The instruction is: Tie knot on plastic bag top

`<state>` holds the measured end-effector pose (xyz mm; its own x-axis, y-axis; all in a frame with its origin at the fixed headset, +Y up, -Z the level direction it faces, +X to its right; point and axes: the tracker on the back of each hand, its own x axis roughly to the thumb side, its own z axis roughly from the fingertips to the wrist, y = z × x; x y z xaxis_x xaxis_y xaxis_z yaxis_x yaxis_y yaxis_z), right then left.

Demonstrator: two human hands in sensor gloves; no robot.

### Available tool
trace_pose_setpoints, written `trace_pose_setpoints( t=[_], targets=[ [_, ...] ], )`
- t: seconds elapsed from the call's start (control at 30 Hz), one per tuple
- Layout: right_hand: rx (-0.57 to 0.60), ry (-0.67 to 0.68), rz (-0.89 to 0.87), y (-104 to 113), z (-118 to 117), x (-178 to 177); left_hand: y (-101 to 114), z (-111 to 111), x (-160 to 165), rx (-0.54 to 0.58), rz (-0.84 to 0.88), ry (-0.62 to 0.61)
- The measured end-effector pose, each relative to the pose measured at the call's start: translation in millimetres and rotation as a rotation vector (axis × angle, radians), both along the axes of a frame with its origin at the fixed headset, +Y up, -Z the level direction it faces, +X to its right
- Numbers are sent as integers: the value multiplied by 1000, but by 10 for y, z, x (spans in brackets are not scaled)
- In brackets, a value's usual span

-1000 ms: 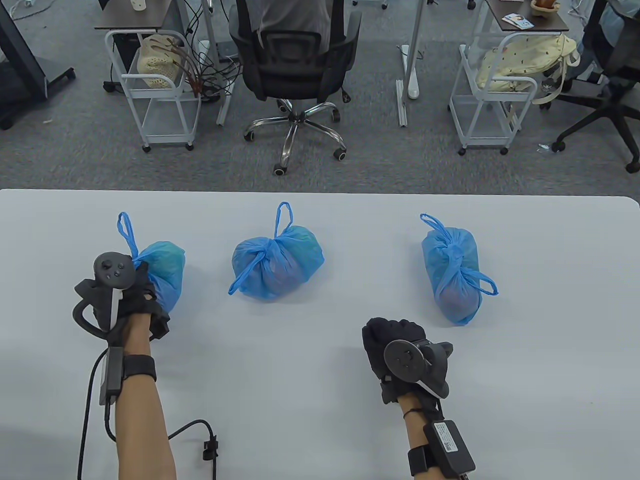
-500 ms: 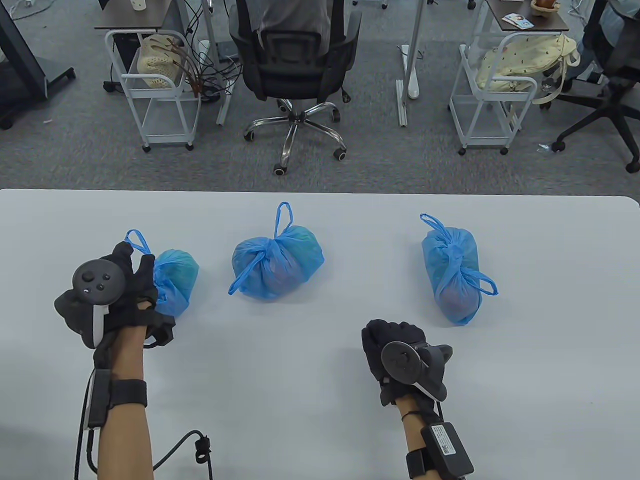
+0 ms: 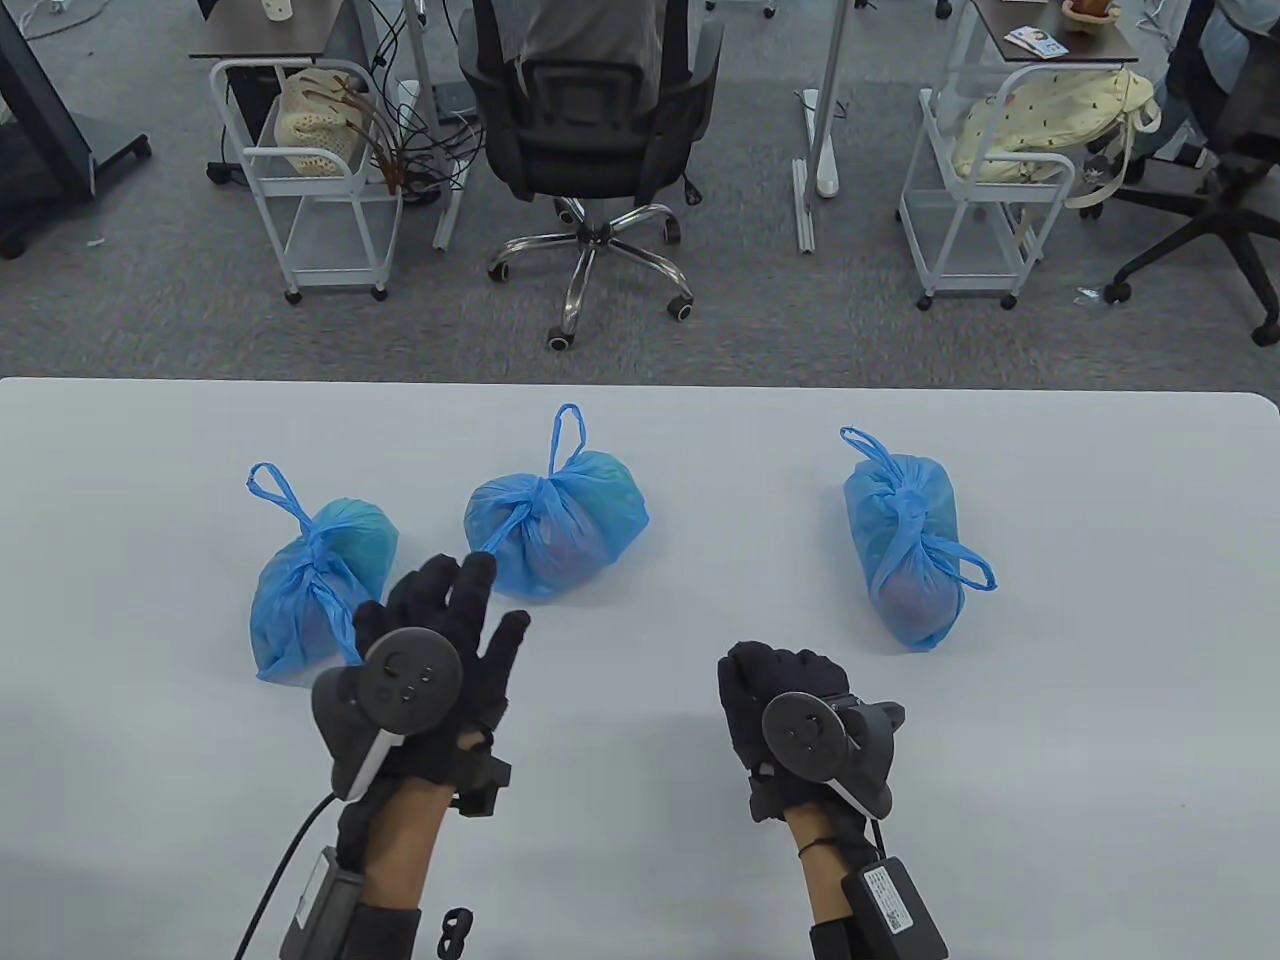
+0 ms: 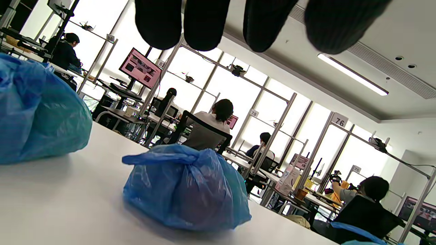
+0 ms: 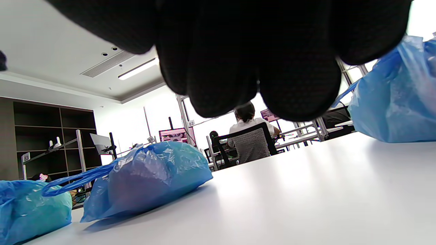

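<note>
Three knotted blue plastic bags lie on the white table (image 3: 640, 830): a left bag (image 3: 320, 580), a middle bag (image 3: 560, 520) and a right bag (image 3: 905, 545). My left hand (image 3: 450, 620) is open with fingers spread, between the left and middle bags, holding nothing. In the left wrist view the left hand's fingertips (image 4: 204, 23) hang above the middle bag (image 4: 185, 187), with the left bag (image 4: 37, 112) at the left edge. My right hand (image 3: 775, 690) rests curled on the table, empty. In the right wrist view its fingers (image 5: 238, 58) fill the top, above the middle bag (image 5: 146, 177).
Beyond the table's far edge are an office chair (image 3: 590, 130) and two white carts (image 3: 310, 170), (image 3: 985, 190). A black cable (image 3: 275, 890) trails from my left wrist at the table's near edge.
My left hand let go of the left bag and moved right and toward me, fingers spread. The left bag now lies free with its knot showing. The right hand stayed put.
</note>
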<state>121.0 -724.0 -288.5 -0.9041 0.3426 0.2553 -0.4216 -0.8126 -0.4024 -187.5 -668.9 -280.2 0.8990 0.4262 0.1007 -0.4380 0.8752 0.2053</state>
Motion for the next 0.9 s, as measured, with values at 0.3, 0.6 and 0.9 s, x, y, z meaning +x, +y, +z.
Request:
trace_pose_setpoints(
  t=[0.3,0.6,0.9],
  targets=[
    [-5,17,40,20,5,-130,-610,-53,146,-135,-167,-37],
    [-22,-15,38,191,23,-118,-684,-52,113,-167,-163,-48],
    [-19,-38,154,47,142,-51,-704,-59,-4,-191,-114,-20]
  ],
)
